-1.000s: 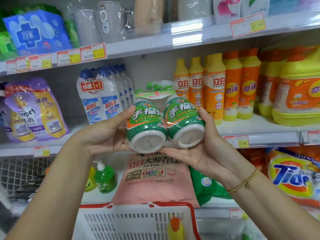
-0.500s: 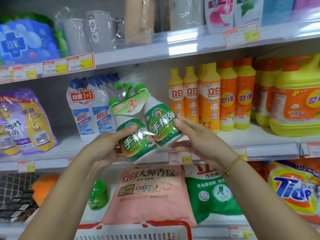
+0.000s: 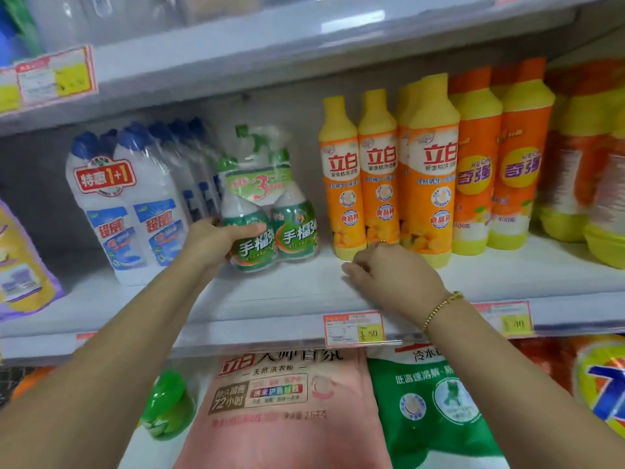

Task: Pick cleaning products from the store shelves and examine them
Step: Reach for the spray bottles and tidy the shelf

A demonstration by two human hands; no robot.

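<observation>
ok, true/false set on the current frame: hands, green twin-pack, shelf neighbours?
1. The left hand has its grip on the green twin-pack. True.
2. The right hand also holds the pack. False: it is clear of the pack and holds nothing, in front of the yellow dish-soap bottles.
3. The pack is upright on the middle shelf. True.
4. The white blue-capped bottles stand to the right of the pack. False: they stand to its left.
5. The bracelet is on the left wrist. False: it is on the right wrist.
</observation>
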